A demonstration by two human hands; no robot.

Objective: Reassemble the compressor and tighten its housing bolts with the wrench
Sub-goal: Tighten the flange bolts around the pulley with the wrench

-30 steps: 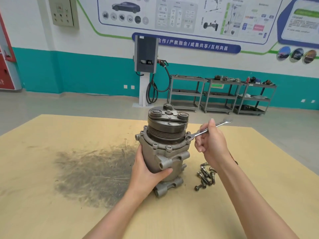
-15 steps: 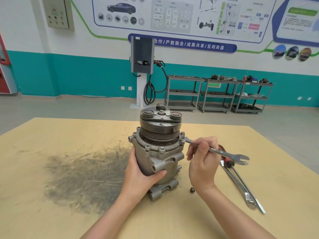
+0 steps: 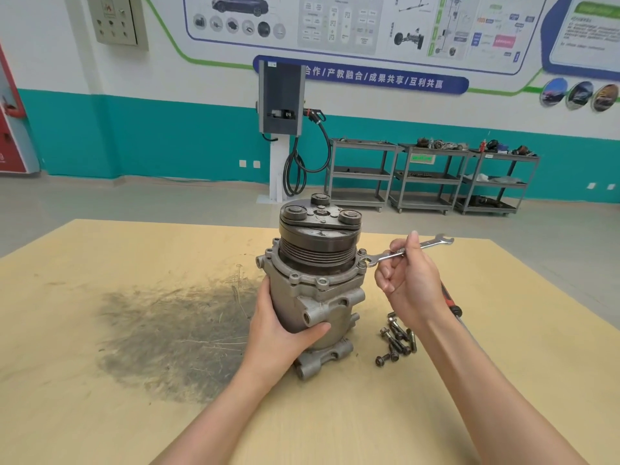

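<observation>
A grey metal compressor [image 3: 318, 297] stands upright on the wooden table [image 3: 100, 263], its dark pulley on top. My left hand [image 3: 281, 333] wraps around the lower left of its housing. My right hand [image 3: 407, 280] grips a silver open-ended wrench [image 3: 426, 246], whose near jaw sits on a housing bolt [image 3: 362, 263] at the right side of the flange. The wrench's free end points up and to the right. Several loose bolts [image 3: 396, 340] lie on the table just right of the compressor's base.
A screwdriver with a red and black handle [image 3: 451, 303] lies behind my right wrist. A dark greasy smear [image 3: 174, 337] covers the table to the left of the compressor. Metal shelf carts [image 3: 432, 176] and a charging post [image 3: 280, 129] stand far back by the wall.
My right hand has swung the wrench back, so that its free end went from low on the right to up and right. The left hand has kept its hold on the housing.
</observation>
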